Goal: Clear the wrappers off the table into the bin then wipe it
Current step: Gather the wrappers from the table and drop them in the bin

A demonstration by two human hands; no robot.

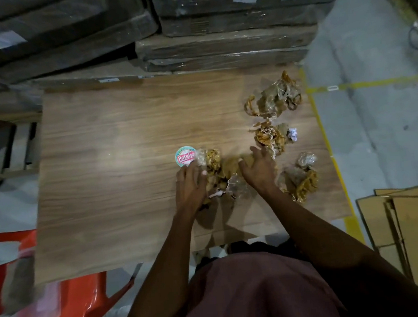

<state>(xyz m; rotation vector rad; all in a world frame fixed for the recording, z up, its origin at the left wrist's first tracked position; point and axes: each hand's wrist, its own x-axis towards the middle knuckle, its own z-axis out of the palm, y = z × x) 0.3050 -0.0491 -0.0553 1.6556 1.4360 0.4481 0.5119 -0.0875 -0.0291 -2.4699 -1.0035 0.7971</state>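
Crumpled brown and clear wrappers lie on the right half of the wooden table (102, 167). One pile (220, 172) sits between my hands, with a round red-and-green labelled lid (185, 156) at its left edge. My left hand (190, 185) rests on the pile's left side, fingers curled over it. My right hand (259, 169) presses on its right side, fingers spread. More wrapper clumps lie at the far right (274, 97), the middle right (271, 136) and the near right (300, 178). A small white paper ball (293, 133) lies beside the middle clump.
Stacked wrapped cardboard boxes (229, 30) stand right behind the table. Flattened cartons (410, 221) lie on the floor at the right, past a yellow floor line (328, 143). A red plastic object (71, 296) sits at the near left. No bin is in view.
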